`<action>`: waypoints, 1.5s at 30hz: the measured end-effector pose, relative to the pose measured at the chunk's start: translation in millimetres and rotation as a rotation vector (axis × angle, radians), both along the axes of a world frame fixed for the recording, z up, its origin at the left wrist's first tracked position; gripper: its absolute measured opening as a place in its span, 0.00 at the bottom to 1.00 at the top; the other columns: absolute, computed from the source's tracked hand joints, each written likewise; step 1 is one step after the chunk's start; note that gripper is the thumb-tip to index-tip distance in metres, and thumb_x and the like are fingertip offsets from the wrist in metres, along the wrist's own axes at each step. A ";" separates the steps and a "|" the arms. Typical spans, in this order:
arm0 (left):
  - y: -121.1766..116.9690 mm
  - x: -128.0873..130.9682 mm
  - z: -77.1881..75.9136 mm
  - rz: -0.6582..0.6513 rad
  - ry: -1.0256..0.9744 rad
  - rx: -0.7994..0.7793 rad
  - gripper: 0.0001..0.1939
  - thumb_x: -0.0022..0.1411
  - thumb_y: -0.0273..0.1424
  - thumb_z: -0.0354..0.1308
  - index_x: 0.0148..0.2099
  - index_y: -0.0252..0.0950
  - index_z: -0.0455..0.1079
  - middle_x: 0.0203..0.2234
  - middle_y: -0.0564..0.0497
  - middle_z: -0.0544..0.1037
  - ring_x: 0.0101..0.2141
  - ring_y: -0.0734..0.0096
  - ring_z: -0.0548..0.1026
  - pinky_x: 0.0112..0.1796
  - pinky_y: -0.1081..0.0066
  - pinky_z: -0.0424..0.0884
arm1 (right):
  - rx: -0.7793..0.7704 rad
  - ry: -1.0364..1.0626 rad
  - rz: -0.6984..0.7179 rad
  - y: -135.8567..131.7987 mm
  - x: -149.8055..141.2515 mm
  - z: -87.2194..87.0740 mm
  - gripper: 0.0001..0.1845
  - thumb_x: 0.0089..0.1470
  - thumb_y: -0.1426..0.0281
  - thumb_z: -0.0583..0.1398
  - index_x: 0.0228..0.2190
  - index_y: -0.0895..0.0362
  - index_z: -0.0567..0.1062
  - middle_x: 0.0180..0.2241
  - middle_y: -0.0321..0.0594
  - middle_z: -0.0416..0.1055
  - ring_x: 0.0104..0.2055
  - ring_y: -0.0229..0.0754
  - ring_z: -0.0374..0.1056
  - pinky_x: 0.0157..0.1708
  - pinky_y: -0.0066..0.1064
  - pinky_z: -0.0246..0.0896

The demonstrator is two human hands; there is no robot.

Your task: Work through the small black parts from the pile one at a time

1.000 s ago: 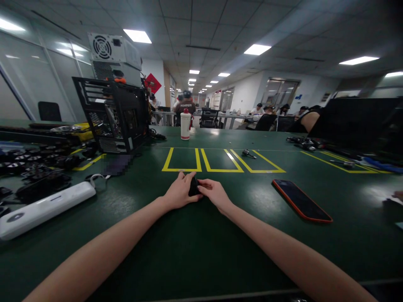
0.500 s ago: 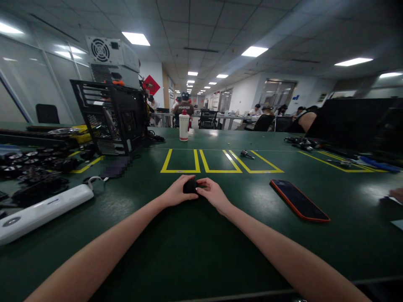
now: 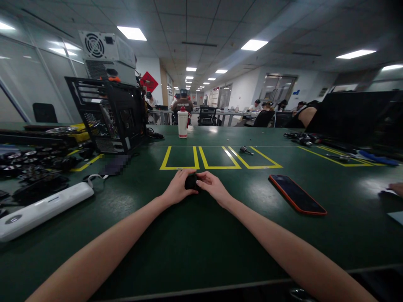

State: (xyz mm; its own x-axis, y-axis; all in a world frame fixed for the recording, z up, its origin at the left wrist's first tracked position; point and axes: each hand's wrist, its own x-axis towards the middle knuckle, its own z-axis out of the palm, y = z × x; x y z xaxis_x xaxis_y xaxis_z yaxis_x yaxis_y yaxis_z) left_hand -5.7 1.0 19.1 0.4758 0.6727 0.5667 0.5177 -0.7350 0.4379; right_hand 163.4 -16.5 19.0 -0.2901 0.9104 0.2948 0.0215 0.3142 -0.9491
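Observation:
A small black object (image 3: 190,182) is between my two hands, low over the green table (image 3: 195,243); its kind is too dark to make out. My left hand (image 3: 179,186) curls round its left side, thumb in front and fingers behind. From the right, my right hand (image 3: 214,187) pinches at the object's edge with thumb and forefinger. Just beyond my hands lie yellow tape outlines (image 3: 220,167). A small dark metal part (image 3: 246,151) rests at the rightmost of these.
A phone with an orange case (image 3: 297,195) lies to the right. On the left are a white power strip (image 3: 47,211), a pile of black parts (image 3: 31,163) and an open computer case (image 3: 108,115). Behind the tape stands a white bottle (image 3: 182,123). Another person's hand (image 3: 396,188) shows at the right edge.
The camera view has shifted slightly. My left fingers have reached a little further over the top of the black object; both hands stay at it.

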 end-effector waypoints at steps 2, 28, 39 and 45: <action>-1.9 -1.5 0.0 -0.021 0.014 0.020 0.31 0.46 0.33 0.62 0.51 0.38 0.56 0.46 0.46 0.65 0.47 0.60 0.63 0.47 0.60 0.60 | 0.007 0.003 -0.015 -0.2 -0.8 -1.5 0.12 0.45 0.71 0.58 0.36 0.57 0.67 0.38 0.39 0.68 0.43 0.38 0.65 0.47 0.35 0.58; -3.0 -13.9 -5.4 -0.069 0.074 -0.061 0.36 0.49 0.29 0.60 0.58 0.47 0.47 0.53 0.53 0.62 0.52 0.66 0.62 0.52 0.62 0.59 | -0.029 -0.037 0.017 1.2 2.4 -4.4 0.17 0.43 0.71 0.61 0.38 0.57 0.67 0.41 0.40 0.68 0.44 0.40 0.65 0.47 0.38 0.58; -7.6 -7.7 -6.9 -0.032 0.047 -0.012 0.37 0.47 0.35 0.61 0.58 0.43 0.49 0.52 0.49 0.64 0.51 0.64 0.63 0.50 0.62 0.61 | 0.029 -0.052 0.014 7.1 2.6 -11.4 0.17 0.43 0.71 0.61 0.38 0.57 0.67 0.40 0.39 0.68 0.44 0.40 0.65 0.48 0.39 0.57; -5.0 -5.5 -8.5 -0.007 0.014 0.043 0.34 0.48 0.34 0.61 0.56 0.42 0.53 0.51 0.48 0.65 0.50 0.64 0.64 0.50 0.61 0.62 | 0.053 -0.033 0.013 8.6 1.8 -13.7 0.18 0.43 0.72 0.60 0.39 0.56 0.67 0.41 0.39 0.68 0.45 0.40 0.64 0.49 0.39 0.55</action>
